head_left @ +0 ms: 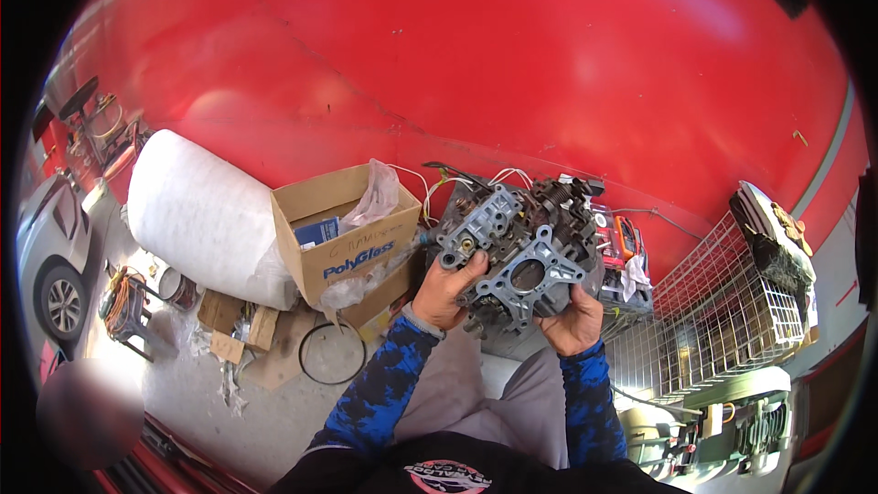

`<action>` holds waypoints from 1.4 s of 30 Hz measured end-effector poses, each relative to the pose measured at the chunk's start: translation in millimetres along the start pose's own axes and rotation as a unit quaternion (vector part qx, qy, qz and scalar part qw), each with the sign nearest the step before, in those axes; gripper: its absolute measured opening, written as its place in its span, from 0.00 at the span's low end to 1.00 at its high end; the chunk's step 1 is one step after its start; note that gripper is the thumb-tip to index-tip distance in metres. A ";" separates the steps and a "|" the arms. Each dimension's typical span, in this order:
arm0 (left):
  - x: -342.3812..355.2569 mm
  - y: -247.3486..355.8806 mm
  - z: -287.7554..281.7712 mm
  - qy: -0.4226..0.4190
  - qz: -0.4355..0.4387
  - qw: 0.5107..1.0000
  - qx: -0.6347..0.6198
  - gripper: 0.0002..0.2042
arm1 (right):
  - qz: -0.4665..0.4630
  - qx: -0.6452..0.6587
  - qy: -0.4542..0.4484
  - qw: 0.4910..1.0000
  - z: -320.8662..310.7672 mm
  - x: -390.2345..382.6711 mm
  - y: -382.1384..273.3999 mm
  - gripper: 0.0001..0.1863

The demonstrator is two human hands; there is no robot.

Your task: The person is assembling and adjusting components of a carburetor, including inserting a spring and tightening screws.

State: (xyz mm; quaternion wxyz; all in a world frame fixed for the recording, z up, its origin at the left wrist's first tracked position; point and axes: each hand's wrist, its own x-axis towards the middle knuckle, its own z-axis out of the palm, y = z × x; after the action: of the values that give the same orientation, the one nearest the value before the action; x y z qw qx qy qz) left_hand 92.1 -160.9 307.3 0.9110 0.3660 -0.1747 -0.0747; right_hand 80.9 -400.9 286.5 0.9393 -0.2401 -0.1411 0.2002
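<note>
Before me, both hands grip a grey metal casting (531, 276) with a star-shaped flange, bolt holes at its tips and a large round opening. My left hand (444, 289) is closed on its left side, thumb on top. At its lower right edge, my right hand (572, 321) grips with the thumb up and the fingers curled mostly out of sight. Just beyond my left thumb lies another ribbed grey casting (489, 218) with a brass-coloured fitting; whether the two are joined I cannot tell. Dark, greasy metal machine parts (563, 206) are heaped behind them.
Left of the parts stands an open cardboard box (352, 261) holding a blue packet and clear plastic. A big white roll (206, 210) lies beyond it. A black ring (333, 352) is on the floor. To the right are a wire basket (704, 302) and a red wall (512, 55) rises behind.
</note>
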 end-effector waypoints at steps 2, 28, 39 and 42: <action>12.2 4.4 5.3 -0.027 -0.021 0.999 0.026 0.26 | -0.104 -0.223 0.059 0.967 -69.1 -7.0 16.3 0.29; 13.2 16.4 45.6 -0.276 0.102 0.849 0.438 0.41 | -0.138 0.014 -0.042 0.989 -71.0 14.4 58.8 0.29; 14.2 12.5 59.7 -0.353 0.171 0.786 0.478 0.45 | -0.155 -0.141 0.057 0.976 -73.0 11.1 43.7 0.30; 13.1 13.3 59.8 -0.359 0.184 0.781 0.477 0.44 | -0.154 -0.184 0.074 0.968 -71.2 13.9 43.2 0.31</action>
State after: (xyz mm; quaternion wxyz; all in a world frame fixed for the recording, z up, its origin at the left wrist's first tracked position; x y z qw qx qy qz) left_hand 82.1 -193.1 360.2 0.4874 0.6614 -0.5668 0.0613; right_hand 105.6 -388.1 206.7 0.9062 -0.3989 -0.1404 0.0056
